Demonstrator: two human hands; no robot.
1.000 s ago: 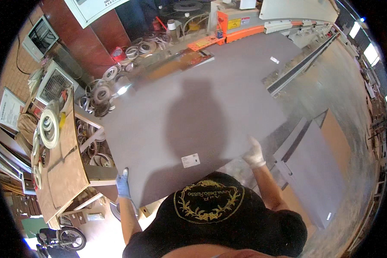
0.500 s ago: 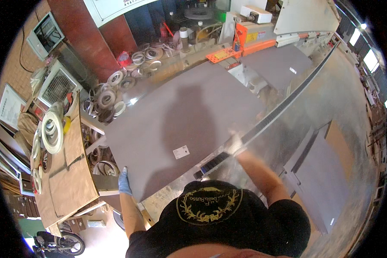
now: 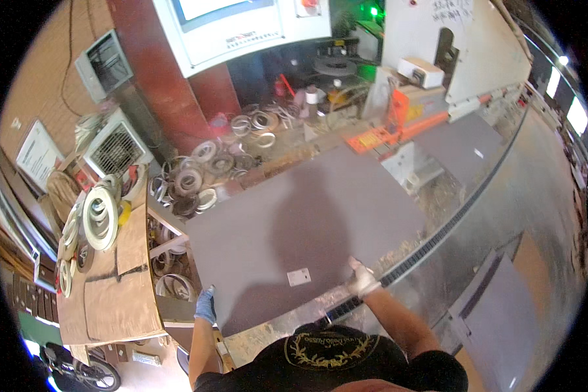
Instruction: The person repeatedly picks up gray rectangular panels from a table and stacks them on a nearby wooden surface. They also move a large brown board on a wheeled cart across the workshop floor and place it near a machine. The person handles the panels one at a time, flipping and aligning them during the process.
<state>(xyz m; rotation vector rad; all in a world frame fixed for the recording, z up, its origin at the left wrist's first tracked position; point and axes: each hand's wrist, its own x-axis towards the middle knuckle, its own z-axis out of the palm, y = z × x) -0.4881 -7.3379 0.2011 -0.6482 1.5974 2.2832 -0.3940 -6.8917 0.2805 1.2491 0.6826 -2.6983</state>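
A large flat grey panel (image 3: pixel 274 242) with a small white label (image 3: pixel 299 277) lies in front of me, my shadow falling over it. My left hand (image 3: pixel 205 306), in a blue glove, is closed on its left edge near the close corner, with the thumb showing along the edge. At the near long edge, to the right of the label, my right hand (image 3: pixel 362 281) in a white glove grips the panel. Its thumb side shows on top, while the other fingers are mostly hidden.
A dark track (image 3: pixel 438 238) runs along the machine beside the panel. Ahead stands an orange machine part (image 3: pixel 398 121), with another grey panel (image 3: pixel 457 144) beyond. Edging rolls (image 3: pixel 189 181) crowd the far left. Stacked panels (image 3: pixel 500 313) lie right; a cardboard-covered table (image 3: pixel 121 307) stands left.
My right hand, blurred over the track before, is now on the panel's near edge. My left hand stays on the left edge. The view has tilted up, showing more of the control screen.
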